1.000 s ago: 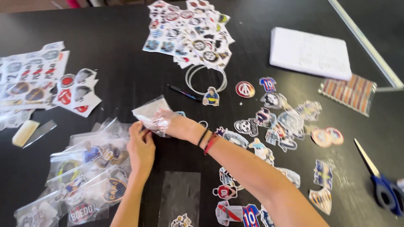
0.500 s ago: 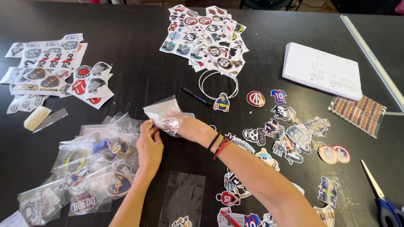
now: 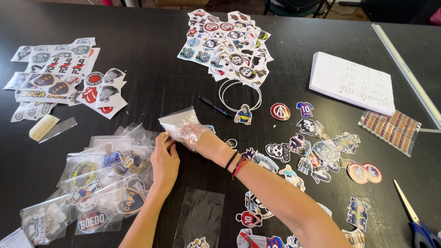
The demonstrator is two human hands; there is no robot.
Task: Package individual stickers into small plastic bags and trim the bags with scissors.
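Clear plastic bag (image 3: 177,123) on the black tabletop (image 3: 151,87): right hand (image 3: 195,135) pushed inside, grip hidden; left hand (image 3: 164,158) pinches the mouth. Keeping that mouth wide and taut should ease filling.

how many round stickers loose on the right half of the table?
3 that I can tell: one red round sticker beside the pen, and two overlapping round ones right of the loose pile. More may be hidden in that pile.

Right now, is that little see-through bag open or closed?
Open. The right hand is pushed inside the clear bag, showing through the plastic, while the left hand pinches the bag's edge.
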